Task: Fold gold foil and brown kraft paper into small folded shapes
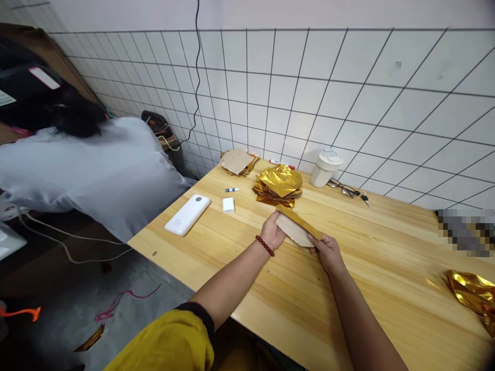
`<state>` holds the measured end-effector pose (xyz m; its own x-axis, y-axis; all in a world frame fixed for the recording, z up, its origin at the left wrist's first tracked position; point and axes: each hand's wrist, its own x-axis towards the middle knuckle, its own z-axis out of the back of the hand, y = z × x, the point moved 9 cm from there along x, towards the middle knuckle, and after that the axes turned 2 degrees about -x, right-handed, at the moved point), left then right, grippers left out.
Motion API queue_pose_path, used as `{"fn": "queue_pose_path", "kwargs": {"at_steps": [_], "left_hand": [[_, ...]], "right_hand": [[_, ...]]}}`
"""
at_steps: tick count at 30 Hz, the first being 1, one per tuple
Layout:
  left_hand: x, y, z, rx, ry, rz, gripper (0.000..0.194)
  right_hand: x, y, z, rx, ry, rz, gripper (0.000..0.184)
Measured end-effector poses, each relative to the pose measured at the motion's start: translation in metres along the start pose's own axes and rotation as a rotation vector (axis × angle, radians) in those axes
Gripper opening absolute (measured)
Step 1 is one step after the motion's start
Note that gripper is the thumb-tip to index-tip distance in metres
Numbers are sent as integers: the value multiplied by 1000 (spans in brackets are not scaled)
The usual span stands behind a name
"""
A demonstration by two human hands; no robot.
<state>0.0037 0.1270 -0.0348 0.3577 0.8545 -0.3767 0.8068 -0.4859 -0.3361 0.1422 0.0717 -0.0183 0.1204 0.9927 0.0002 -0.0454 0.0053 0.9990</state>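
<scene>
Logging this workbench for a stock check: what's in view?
Wooden table: 1, pale yellow, centre of view.
Gold foil stack: 1, gold, mid-table.
Tan paper pile: 1, tan, far corner.
Power bank: 1, white, left side.
Small box: 1, white, beside power bank.
Cup: 1, white, far edge.
Glasses: 1 pair, dark, beside cup.
Crumpled foil: 1, gold, right edge.
Co-worker: 1, pale shirt, left of table.
Folded paper: 1, tan and gold, between hands.
Left hand grip: 1, red bracelet on wrist, on paper.
Right hand grip: 1, bare, on paper.
</scene>
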Motion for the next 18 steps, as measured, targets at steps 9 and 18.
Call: {"fn": "queue_pose_path", "kwargs": {"at_steps": [9,18], "left_hand": [[-13,10,-8,253,122,-40,38],[-24,14,-16,404,126,-187,42]], "right_hand": [[-1,9,3,-15,-64,35,46],[0,-1,2,32,-9,28,33]]}}
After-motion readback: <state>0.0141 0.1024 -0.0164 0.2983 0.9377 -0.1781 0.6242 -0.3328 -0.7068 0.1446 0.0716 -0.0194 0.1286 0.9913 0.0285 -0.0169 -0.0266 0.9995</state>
